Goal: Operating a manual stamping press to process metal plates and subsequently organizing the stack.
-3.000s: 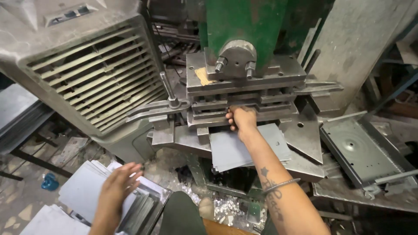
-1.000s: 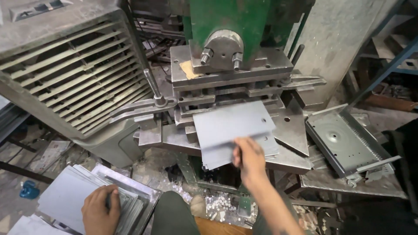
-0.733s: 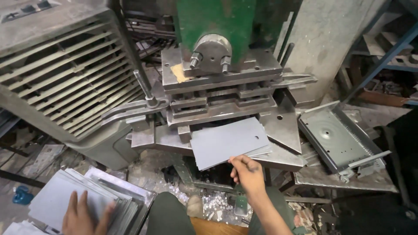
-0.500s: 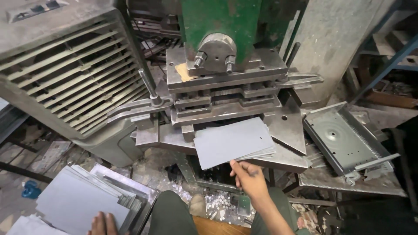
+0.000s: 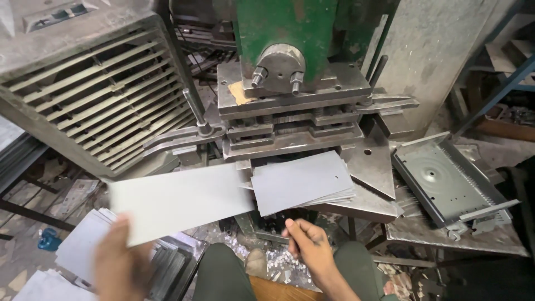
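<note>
My left hand (image 5: 120, 262) grips the near left corner of a flat grey metal sheet (image 5: 181, 200) and holds it level, pointing toward the press die (image 5: 290, 125). My right hand (image 5: 309, 248) hovers low in front of the machine with fingers apart and nothing in it, just below a small pile of punched grey sheets (image 5: 301, 181) lying on the press bed. The green press body (image 5: 295, 28) rises behind the die.
A stack of blank grey sheets (image 5: 83, 251) lies at lower left beside my knee. A louvred metal guard (image 5: 95, 95) fills the left. A pressed metal tray (image 5: 451, 184) sits at right. Small metal scraps (image 5: 273, 262) litter the floor.
My left hand lifted one sheet off the lower-left stack and swung it up toward the press. My right hand let go of the punched sheet, left on the pile, and drew back.
</note>
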